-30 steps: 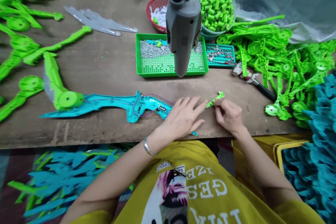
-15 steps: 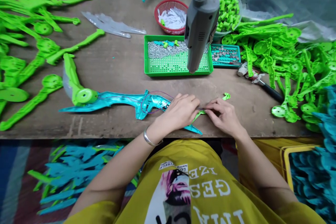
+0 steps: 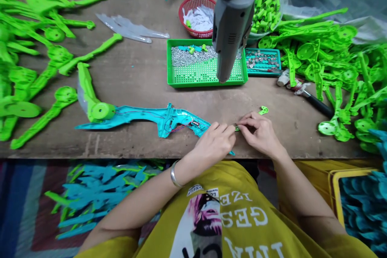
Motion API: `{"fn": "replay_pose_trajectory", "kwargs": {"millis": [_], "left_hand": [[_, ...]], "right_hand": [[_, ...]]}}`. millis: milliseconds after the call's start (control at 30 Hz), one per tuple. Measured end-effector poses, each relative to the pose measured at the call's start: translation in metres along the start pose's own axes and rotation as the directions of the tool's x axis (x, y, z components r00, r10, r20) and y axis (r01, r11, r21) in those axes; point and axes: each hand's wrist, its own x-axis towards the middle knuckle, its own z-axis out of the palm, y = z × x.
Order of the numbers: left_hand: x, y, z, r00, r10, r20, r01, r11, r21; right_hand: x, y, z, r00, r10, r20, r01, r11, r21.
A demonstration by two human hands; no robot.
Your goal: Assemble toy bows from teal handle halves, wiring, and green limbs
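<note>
A turquoise plastic toy half-shell (image 3: 139, 113), shaped like a bow, lies open side up along the table's front edge. Thin wires and a small metal part (image 3: 196, 123) show inside it. My left hand (image 3: 215, 141) covers its right end with fingers curled; what they grip is hidden. Close by, my right hand (image 3: 259, 134) pinches with thumb and forefinger at a small green plastic piece (image 3: 237, 128), mostly hidden between the hands. Beyond the right knuckles a green hooked end (image 3: 263, 110) pokes out. A green arm with a round hub (image 3: 102, 111) sits on the shell's left end.
A grey electric screwdriver (image 3: 232, 34) hangs over a green tray (image 3: 208, 82) of screws. Behind are a red basket (image 3: 198, 32), a tub of green pieces (image 3: 266, 6) and a small teal tray (image 3: 263, 73). Green arms pile up left (image 3: 33, 64) and right (image 3: 320, 60); a black-handled tool (image 3: 317, 104) lies right.
My left hand has slid slightly right and down, uncovering the metal part in the shell. The wire loop lies lower. The right hand keeps its pinch.
</note>
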Motion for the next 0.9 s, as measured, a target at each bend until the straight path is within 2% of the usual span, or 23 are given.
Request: {"fn": "replay_pose_trajectory", "kwargs": {"millis": [167,267,367,467,633,700,767,900], "left_hand": [[-0.011,-0.002,0.004,1.000,-0.003,-0.024,0.002,1.000,-0.019],[-0.015,-0.001,0.006,0.997,-0.033,-0.075,0.030,0.999,-0.044],[-0.013,0.004,0.004,0.973,-0.192,-0.128,0.185,0.981,-0.063],[-0.004,0.009,0.001,0.916,-0.383,-0.119,0.374,0.923,-0.090],[0.016,0.013,0.001,0.886,-0.456,-0.080,0.444,0.886,-0.131],[0.020,0.012,0.005,0.883,-0.455,-0.112,0.439,0.887,-0.145],[0.020,0.011,0.010,0.898,-0.405,-0.173,0.384,0.913,-0.140],[0.015,0.006,0.016,0.939,-0.168,-0.301,0.170,0.985,-0.020]], "right_hand": [[0.002,-0.001,0.001,0.998,0.058,-0.003,-0.058,0.998,-0.003],[0.002,-0.001,0.000,0.997,0.072,0.015,-0.072,0.997,0.011],[0.002,0.000,-0.002,0.996,0.087,0.031,-0.088,0.996,0.024],[0.002,0.000,-0.002,0.996,0.089,0.031,-0.089,0.996,0.026],[0.001,-0.001,-0.003,0.995,0.083,0.054,-0.084,0.996,0.019],[0.002,-0.001,-0.003,0.994,0.091,0.065,-0.092,0.996,0.017],[0.003,-0.002,-0.004,0.991,0.109,0.083,-0.110,0.994,0.012],[0.006,-0.004,-0.006,0.983,0.137,0.118,-0.137,0.990,-0.008]]}}
